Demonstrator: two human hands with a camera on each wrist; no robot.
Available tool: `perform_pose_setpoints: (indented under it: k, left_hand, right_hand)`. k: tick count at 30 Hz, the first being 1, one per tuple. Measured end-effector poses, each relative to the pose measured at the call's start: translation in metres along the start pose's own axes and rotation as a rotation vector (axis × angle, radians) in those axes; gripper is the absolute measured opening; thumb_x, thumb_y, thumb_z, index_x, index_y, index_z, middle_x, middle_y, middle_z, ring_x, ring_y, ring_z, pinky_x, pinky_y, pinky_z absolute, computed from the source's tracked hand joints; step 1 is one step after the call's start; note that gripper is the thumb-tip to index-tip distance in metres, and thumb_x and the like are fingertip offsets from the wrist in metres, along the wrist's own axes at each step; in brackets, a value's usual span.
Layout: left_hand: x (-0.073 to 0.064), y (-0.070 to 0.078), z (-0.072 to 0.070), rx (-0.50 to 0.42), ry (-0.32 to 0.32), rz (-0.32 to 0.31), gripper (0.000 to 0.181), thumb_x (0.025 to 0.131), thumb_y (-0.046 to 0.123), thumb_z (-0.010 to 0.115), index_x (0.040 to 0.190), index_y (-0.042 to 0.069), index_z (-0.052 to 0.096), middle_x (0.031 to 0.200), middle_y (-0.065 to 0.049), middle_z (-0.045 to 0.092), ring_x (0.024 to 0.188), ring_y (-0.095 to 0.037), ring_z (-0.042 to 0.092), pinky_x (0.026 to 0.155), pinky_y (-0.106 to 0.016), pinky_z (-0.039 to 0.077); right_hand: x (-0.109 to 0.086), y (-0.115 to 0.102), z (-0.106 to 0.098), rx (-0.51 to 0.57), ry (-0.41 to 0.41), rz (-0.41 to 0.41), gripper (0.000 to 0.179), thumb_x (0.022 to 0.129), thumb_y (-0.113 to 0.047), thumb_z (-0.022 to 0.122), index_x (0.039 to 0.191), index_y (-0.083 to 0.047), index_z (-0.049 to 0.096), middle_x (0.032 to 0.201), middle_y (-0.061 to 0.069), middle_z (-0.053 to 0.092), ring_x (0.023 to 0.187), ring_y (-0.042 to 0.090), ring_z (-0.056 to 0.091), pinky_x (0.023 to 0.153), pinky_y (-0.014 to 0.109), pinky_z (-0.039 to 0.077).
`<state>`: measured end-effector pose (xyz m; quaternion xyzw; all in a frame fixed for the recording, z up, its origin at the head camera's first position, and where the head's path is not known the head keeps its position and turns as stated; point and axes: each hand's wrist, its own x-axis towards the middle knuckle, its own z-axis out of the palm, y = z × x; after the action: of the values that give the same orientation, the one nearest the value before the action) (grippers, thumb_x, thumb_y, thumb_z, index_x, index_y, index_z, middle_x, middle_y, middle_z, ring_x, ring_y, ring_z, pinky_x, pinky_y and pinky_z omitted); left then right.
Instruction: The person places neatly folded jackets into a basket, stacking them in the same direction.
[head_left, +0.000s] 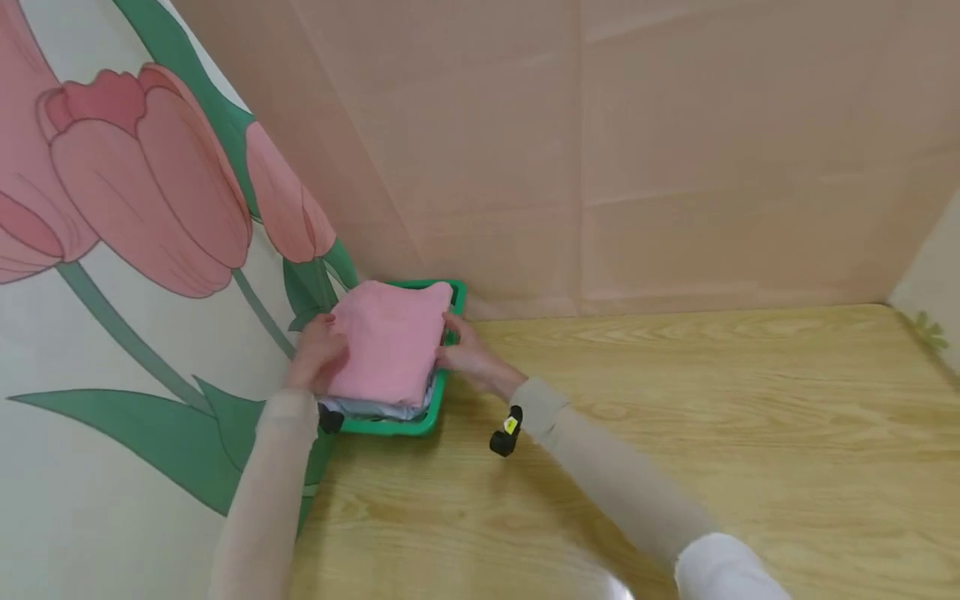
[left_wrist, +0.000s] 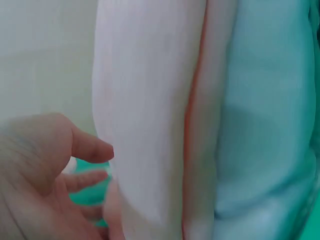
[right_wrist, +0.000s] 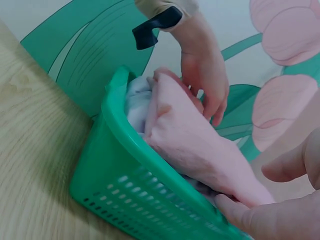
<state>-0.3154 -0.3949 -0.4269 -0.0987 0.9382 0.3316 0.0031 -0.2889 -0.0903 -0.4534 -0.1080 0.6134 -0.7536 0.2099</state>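
A folded pink cloth (head_left: 386, 342) lies on top of a pile in a green plastic basket (head_left: 393, 427). Beneath it, a pale blue cloth (head_left: 375, 408) shows at the near side. My left hand (head_left: 315, 354) is at the pink cloth's left edge; in the left wrist view its thumb (left_wrist: 92, 147) meets the fold, with the fingers loosely extended beside it. On the opposite side, my right hand (head_left: 472, 357) reaches to the cloth's right edge. The right wrist view shows that hand's thumb (right_wrist: 287, 167) spread away, while a finger (right_wrist: 240, 210) touches the cloth near the basket rim.
The basket stands in a corner on a wood-grain surface (head_left: 675, 433). At left rises a white panel painted with pink tulips (head_left: 150, 183); behind the basket hangs a brownish-pink sheet (head_left: 600, 167). Black devices (head_left: 507, 432) are strapped at both wrists.
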Motion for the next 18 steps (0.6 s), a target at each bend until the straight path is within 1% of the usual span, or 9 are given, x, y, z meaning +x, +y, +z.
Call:
perform_pose_setpoints:
  k: [3,4,5,6,9,11,13,16,18]
  left_hand:
    - [-0.008,0.018,0.01,0.196,0.077,0.079,0.06,0.096,0.019,0.049,0.149,-0.009,0.048,0.15,-0.035,0.051,0.132,-0.055,0.051,0.111,-0.066,0.045]
    - [-0.011,0.023,0.013,0.267,0.107,0.108,0.057,0.097,0.021,0.05,0.145,-0.009,0.05,0.146,-0.034,0.054,0.128,-0.056,0.053,0.109,-0.069,0.045]
    - [-0.012,0.027,0.018,0.318,0.141,0.145,0.054,0.097,0.023,0.05,0.141,-0.008,0.054,0.14,-0.034,0.056,0.123,-0.058,0.055,0.106,-0.07,0.046]
    - [-0.017,0.034,0.021,0.366,0.162,0.165,0.051,0.099,0.025,0.05,0.138,-0.007,0.055,0.137,-0.033,0.057,0.121,-0.057,0.056,0.105,-0.073,0.044]
    - [-0.025,0.047,0.034,0.386,0.194,0.234,0.049,0.101,0.027,0.051,0.136,-0.006,0.056,0.134,-0.031,0.059,0.119,-0.058,0.056,0.105,-0.074,0.042]
    - [-0.03,0.053,0.042,0.375,0.174,0.262,0.052,0.103,0.03,0.05,0.142,-0.005,0.054,0.141,-0.03,0.056,0.126,-0.059,0.053,0.109,-0.075,0.037]
    - [-0.035,0.062,0.049,0.346,0.13,0.269,0.057,0.106,0.032,0.048,0.151,-0.003,0.048,0.153,-0.029,0.049,0.138,-0.06,0.044,0.115,-0.075,0.03]
    - [-0.041,0.07,0.06,0.325,0.088,0.29,0.062,0.109,0.038,0.046,0.16,0.002,0.042,0.166,-0.026,0.039,0.149,-0.06,0.033,0.119,-0.075,0.024]
    - [-0.046,0.076,0.067,0.31,0.081,0.317,0.064,0.11,0.041,0.045,0.162,0.005,0.04,0.17,-0.025,0.034,0.152,-0.061,0.027,0.121,-0.075,0.021]
  right_hand:
    - [-0.008,-0.004,-0.012,-0.037,0.005,-0.034,0.081,0.101,0.01,0.054,0.171,-0.01,0.019,0.177,0.014,0.017,0.128,0.036,0.059,0.113,0.045,0.05]
    - [-0.011,-0.005,-0.016,-0.047,0.009,-0.046,0.078,0.102,0.009,0.054,0.17,-0.009,0.021,0.176,0.015,0.018,0.134,0.039,0.057,0.117,0.048,0.047]
    - [-0.015,-0.007,-0.021,-0.059,0.013,-0.058,0.075,0.103,0.007,0.054,0.169,-0.008,0.023,0.176,0.015,0.02,0.138,0.041,0.055,0.119,0.051,0.045]
    - [-0.018,-0.008,-0.026,-0.08,0.019,-0.068,0.072,0.105,0.004,0.055,0.169,-0.008,0.025,0.176,0.015,0.022,0.141,0.041,0.053,0.12,0.052,0.044]
    - [-0.026,-0.011,-0.042,-0.181,0.04,-0.098,0.066,0.107,-0.009,0.058,0.167,-0.01,0.03,0.173,0.014,0.031,0.146,0.04,0.05,0.12,0.053,0.044]
    - [-0.032,-0.011,-0.054,-0.271,0.049,-0.112,0.066,0.108,-0.018,0.06,0.167,-0.012,0.032,0.172,0.012,0.034,0.148,0.039,0.048,0.12,0.055,0.044]
    - [-0.038,-0.011,-0.067,-0.356,0.063,-0.13,0.065,0.109,-0.025,0.06,0.167,-0.013,0.033,0.173,0.012,0.034,0.15,0.04,0.047,0.12,0.057,0.043]
    - [-0.049,-0.013,-0.09,-0.442,0.095,-0.159,0.066,0.109,-0.029,0.06,0.167,-0.014,0.034,0.175,0.012,0.031,0.152,0.043,0.042,0.119,0.062,0.042]
    - [-0.056,-0.013,-0.107,-0.509,0.115,-0.199,0.066,0.11,-0.032,0.06,0.168,-0.014,0.033,0.175,0.013,0.029,0.154,0.045,0.039,0.119,0.063,0.041]
